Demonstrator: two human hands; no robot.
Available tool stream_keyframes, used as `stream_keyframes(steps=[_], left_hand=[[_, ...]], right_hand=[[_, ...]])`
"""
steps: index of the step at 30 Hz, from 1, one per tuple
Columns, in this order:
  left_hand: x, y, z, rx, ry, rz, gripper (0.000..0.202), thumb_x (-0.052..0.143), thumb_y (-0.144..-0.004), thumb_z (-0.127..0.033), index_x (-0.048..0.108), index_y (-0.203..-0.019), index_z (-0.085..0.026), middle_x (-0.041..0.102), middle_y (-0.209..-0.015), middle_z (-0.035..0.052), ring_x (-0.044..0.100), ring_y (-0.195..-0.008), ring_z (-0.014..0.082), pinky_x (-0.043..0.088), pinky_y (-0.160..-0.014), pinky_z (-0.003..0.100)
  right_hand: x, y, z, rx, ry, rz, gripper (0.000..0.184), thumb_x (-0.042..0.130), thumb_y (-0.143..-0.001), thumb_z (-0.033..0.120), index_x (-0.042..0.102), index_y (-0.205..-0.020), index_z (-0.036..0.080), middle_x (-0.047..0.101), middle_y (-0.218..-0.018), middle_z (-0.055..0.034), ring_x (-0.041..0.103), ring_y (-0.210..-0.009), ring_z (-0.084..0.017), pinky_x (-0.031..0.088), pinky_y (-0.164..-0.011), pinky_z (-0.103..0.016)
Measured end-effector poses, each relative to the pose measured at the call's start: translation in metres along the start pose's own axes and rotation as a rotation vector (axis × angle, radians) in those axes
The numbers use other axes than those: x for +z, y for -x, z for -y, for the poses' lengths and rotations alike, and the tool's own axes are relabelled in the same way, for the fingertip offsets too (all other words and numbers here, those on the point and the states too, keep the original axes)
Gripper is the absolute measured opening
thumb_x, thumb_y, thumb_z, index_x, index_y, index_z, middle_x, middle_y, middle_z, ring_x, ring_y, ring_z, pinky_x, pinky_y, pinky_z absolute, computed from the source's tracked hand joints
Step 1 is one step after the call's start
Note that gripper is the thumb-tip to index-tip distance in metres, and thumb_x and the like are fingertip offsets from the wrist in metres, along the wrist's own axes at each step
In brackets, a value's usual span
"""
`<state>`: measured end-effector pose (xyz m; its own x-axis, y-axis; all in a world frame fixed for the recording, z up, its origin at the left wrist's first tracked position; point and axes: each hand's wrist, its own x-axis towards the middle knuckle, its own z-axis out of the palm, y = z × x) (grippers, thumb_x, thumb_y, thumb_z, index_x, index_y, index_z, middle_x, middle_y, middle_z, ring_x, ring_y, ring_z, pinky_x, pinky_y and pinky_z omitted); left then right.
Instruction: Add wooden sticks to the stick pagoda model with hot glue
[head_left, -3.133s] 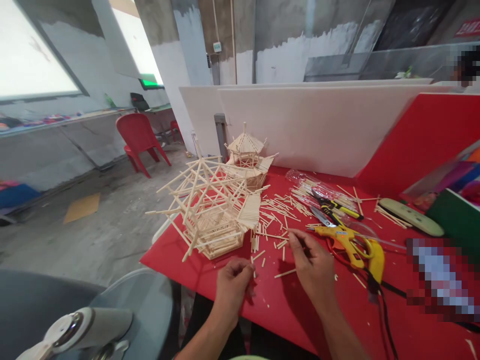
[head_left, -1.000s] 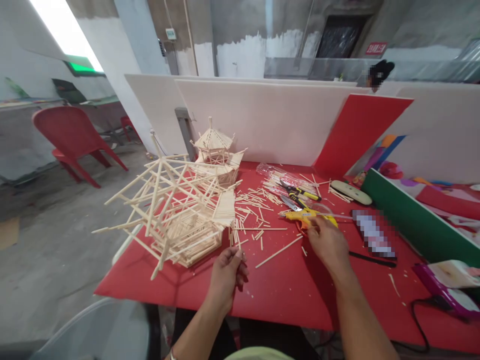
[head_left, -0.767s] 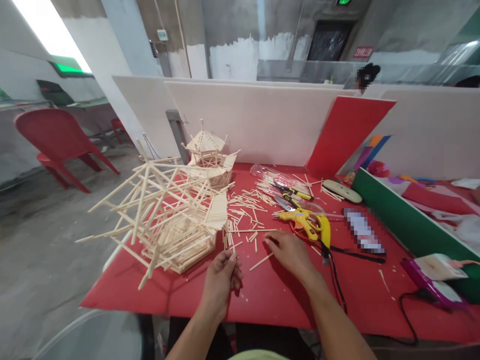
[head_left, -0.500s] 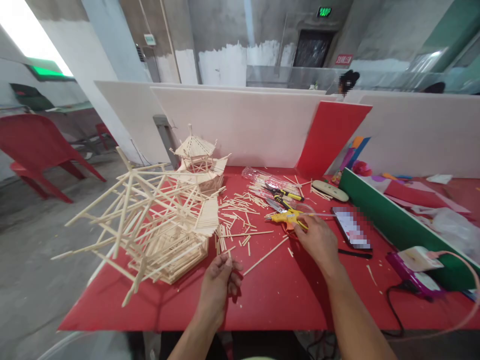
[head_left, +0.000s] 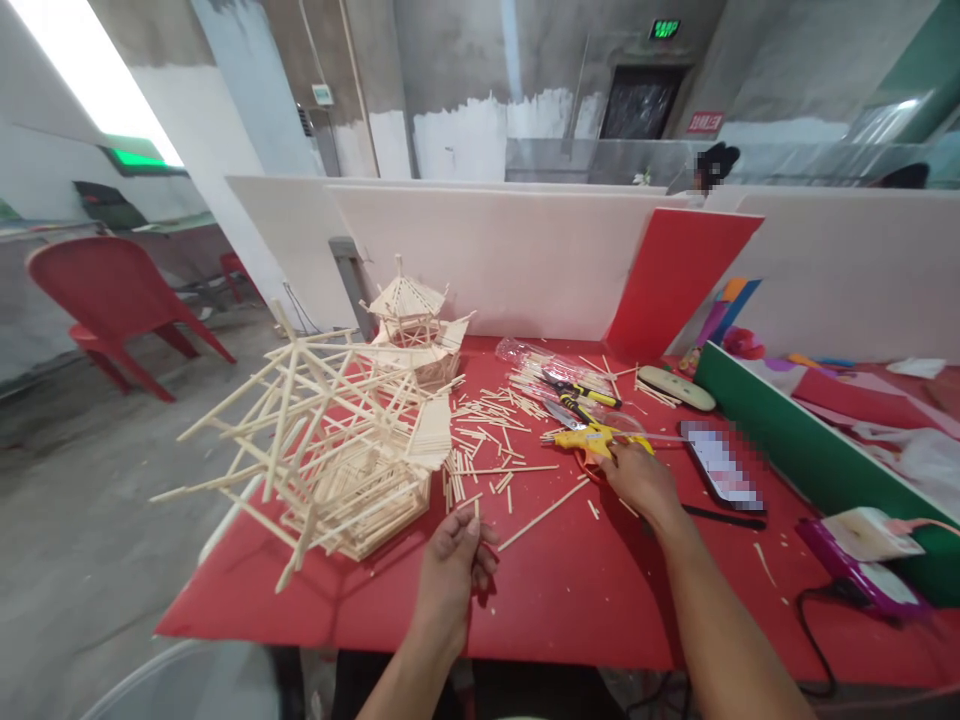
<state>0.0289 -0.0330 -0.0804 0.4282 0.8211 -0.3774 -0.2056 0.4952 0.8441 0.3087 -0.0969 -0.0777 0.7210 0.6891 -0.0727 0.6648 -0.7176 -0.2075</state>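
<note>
My left hand (head_left: 454, 560) is closed near the front of the table, pinching a short wooden stick (head_left: 477, 508) between thumb and fingers. To the right, my right hand (head_left: 643, 482) has its fingers curled at the trigger and handle of a yellow hot glue gun (head_left: 589, 439), whose nozzle points left; the fingertips are partly hidden. A large open frame of wooden sticks (head_left: 300, 400) with a hexagonal base (head_left: 375, 510) stands left of my left hand. Behind it rises a small stick pavilion (head_left: 409, 305) with a pointed roof. Cut sticks (head_left: 495, 415) lie scattered between.
Yellow-black pliers (head_left: 581, 390) lie behind the glue gun. A phone (head_left: 721, 465), a beige oval case (head_left: 677, 388) and a green board (head_left: 810, 470) are on the right. A purple-and-white power strip (head_left: 862, 565) with cables sits at the front right. White panels (head_left: 487, 260) border the back.
The whole view has shifted slightly, moving things rightward in the picture. My right hand sits a little lower against the glue gun, showing more of its handle. My left hand keeps its pinch.
</note>
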Motion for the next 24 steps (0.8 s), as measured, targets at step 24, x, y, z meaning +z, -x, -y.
stream_keyframes(steps=[24], left_hand=[[-0.031,0.025,-0.024,-0.038,0.17,-0.072,0.04,0.087,-0.053,-0.034,0.067,-0.08,-0.013,0.063,-0.063,-0.0003,0.052,-0.048,0.0059,0.037,-0.039,0.015]], right_hand=[[0.048,0.08,0.08,0.067,-0.436,-0.003,0.042,0.045,-0.085,0.056,0.06,-0.072,0.019,0.066,-0.064,-0.0034,0.064,-0.055,-0.017,0.044,-0.048,-0.025]])
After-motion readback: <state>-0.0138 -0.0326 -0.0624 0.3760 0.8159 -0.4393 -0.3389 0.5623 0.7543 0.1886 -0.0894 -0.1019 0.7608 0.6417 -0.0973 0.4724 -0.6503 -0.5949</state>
